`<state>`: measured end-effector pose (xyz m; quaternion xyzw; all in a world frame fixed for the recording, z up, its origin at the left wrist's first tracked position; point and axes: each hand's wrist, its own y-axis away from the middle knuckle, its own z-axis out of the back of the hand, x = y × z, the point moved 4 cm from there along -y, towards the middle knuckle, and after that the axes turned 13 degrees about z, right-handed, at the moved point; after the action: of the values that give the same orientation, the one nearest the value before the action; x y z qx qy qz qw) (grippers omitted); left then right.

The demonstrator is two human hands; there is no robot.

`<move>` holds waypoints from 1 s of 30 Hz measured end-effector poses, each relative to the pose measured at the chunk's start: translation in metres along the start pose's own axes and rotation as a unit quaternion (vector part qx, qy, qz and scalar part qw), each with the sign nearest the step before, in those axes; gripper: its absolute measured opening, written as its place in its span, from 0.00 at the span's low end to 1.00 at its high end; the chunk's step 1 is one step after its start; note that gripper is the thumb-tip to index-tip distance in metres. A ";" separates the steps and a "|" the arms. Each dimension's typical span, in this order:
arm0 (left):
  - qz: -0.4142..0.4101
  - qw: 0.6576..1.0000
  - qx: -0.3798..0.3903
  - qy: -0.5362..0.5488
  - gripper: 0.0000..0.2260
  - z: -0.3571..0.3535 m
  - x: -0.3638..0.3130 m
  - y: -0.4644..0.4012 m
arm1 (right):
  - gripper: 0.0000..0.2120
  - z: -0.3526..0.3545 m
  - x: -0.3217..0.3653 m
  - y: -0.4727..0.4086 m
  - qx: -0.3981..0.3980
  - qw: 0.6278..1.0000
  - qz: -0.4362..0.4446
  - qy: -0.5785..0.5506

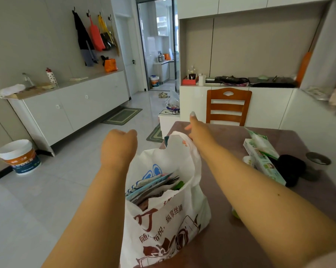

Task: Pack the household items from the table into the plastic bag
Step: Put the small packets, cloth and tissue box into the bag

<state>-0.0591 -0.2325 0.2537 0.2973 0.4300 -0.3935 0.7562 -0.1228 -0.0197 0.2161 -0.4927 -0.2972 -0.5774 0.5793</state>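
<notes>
With the plastic bag [169, 219] held open by its handles in the left hand [118, 146] and right hand [197, 128], both closed, it could be toppled off the table [231, 238] edge

Viewpoint: a single head-worn wide-angle camera, above and behind both forearms
Facing: forward and down, over the mauve-topped table [231, 238]
Nearness: close to the printed white plastic bag [163, 219]; room behind recedes

Grey tile floor [47, 200]; white sideboard [72, 107] at 10 o'clock; wooden chair [228, 107] at 1; glass door [157, 43] at 12.
</notes>
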 end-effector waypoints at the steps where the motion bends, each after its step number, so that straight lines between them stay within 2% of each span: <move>1: -0.026 0.999 -0.027 -0.026 0.12 0.000 -0.004 0.004 | 0.36 0.000 -0.002 0.000 -0.002 1.000 0.008 0.003; 3: -0.076 0.994 -0.071 -0.039 0.22 -0.001 -0.014 0.015 | 0.34 0.004 -0.004 0.000 -0.017 0.999 0.027 0.003; 5: -0.120 0.990 -0.079 0.004 0.22 -0.006 -0.028 0.030 | 0.32 0.011 -0.007 0.000 -0.034 0.999 0.037 -0.010; 7: -0.154 0.987 -0.043 0.037 0.19 -0.021 -0.041 0.043 | 0.31 0.019 -0.012 0.001 -0.043 0.998 0.036 -0.018; 11: -0.164 0.984 0.036 0.055 0.14 -0.064 -0.059 0.068 | 0.30 0.037 -0.032 0.000 -0.053 0.998 0.008 -0.021; 13: -0.169 0.980 0.082 0.064 0.08 -0.087 -0.065 0.079 | 0.27 0.048 -0.049 -0.004 -0.054 0.998 -0.020 -0.029; 16: -0.151 0.974 0.158 0.062 0.05 -0.128 -0.067 0.089 | 0.27 0.071 -0.073 -0.011 -0.068 0.995 -0.063 -0.045; 22: -0.041 0.958 0.283 0.000 0.13 -0.235 -0.081 0.086 | 0.29 0.128 -0.130 -0.032 -0.101 0.987 -0.123 -0.013; 25: -0.023 0.941 0.337 -0.028 0.07 -0.286 -0.095 0.077 | 0.26 0.159 -0.162 -0.050 -0.106 0.984 -0.139 0.040; 28: -0.006 0.937 0.329 -0.119 0.14 -0.320 -0.109 0.056 | 0.26 0.187 -0.196 -0.077 -0.111 0.978 -0.152 0.089; 30: -0.025 0.937 0.301 -0.174 0.16 -0.337 -0.120 0.032 | 0.24 0.201 -0.216 -0.095 -0.102 0.970 -0.159 0.152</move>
<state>-0.2109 0.0905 0.2109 0.4270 0.1605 -0.5688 0.6844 -0.2032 0.2600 0.1089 -0.4023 -0.2194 -0.7573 0.4652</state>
